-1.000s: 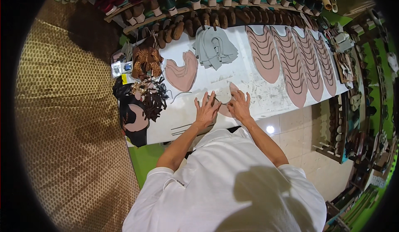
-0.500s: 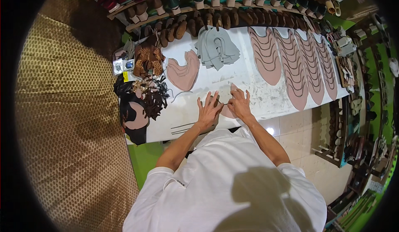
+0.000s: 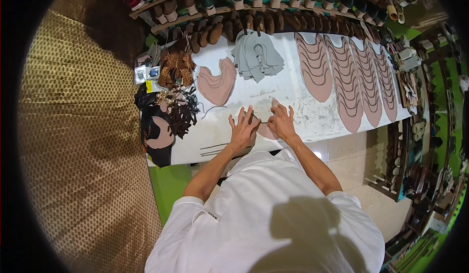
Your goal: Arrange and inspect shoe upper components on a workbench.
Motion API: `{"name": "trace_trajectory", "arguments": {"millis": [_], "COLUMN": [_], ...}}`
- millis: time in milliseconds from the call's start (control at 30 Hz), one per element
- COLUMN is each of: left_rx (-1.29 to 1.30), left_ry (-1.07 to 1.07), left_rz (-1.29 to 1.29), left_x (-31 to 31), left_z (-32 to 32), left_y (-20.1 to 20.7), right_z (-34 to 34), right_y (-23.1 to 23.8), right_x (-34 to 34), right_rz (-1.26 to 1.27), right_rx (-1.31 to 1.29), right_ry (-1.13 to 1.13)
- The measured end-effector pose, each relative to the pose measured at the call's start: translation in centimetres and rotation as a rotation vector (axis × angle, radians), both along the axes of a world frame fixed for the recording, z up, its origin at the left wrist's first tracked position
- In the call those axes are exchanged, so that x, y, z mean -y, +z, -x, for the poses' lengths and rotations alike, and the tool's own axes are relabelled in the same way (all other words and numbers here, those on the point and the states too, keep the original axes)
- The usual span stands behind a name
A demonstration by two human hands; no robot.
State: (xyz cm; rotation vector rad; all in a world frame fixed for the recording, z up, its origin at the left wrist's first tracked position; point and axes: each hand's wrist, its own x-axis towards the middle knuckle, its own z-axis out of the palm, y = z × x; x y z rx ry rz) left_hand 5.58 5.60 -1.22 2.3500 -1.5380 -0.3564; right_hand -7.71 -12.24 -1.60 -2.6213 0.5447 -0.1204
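Pink piece under fingers lies near table edge, apart from grey stack.

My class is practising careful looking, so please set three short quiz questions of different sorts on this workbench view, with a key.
1. True or false: the grey pile lies right of the pink columns of overlapping pieces.
2. What shows between the left hand and the right hand? a) a shoe b) a pink piece c) a red box
3. How many such columns lie on the white table?

Key: 1. False, it lies left of them. 2. b. 3. Four.
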Motion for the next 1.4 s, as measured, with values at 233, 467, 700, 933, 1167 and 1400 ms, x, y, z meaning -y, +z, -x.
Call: {"name": "trace_trajectory", "arguments": {"millis": [233, 467, 700, 933, 1167, 1400], "left_rx": [0.025, 0.138, 0.23, 0.093, 0.092, 0.153], "left_ry": [-0.016, -0.032, -0.168, -0.036, -0.048, -0.096], "left_rz": [-0.021, 0.032, 0.023, 0.06, 0.088, 0.044], "left_x": [-0.3, 0.0, 0.3, 0.2, 0.0, 0.7], "left_z": [0.3, 0.5, -0.2, 0.6, 0.8, 1.0], "left_y": [-0.7, -0.8, -0.4, -0.7, -1.0, -0.1], "right_z": [0.5, 0.9, 0.8, 0.5, 0.1, -0.4], "right_y": [0.1, -0.7, -0.8, -0.8, -0.4, -0.7], "right_x": [-1.6, -1.6, -0.7, -0.3, -0.1, 0.5], "right_rz": [-0.115, -0.14, -0.037, -0.014, -0.038, 0.003], "right_rx": [0.033, 0.058, 0.038, 0.058, 0.048, 0.004], "right_ry": [-0.013, -0.084, -0.041, -0.028, -0.024, 0.019]}}
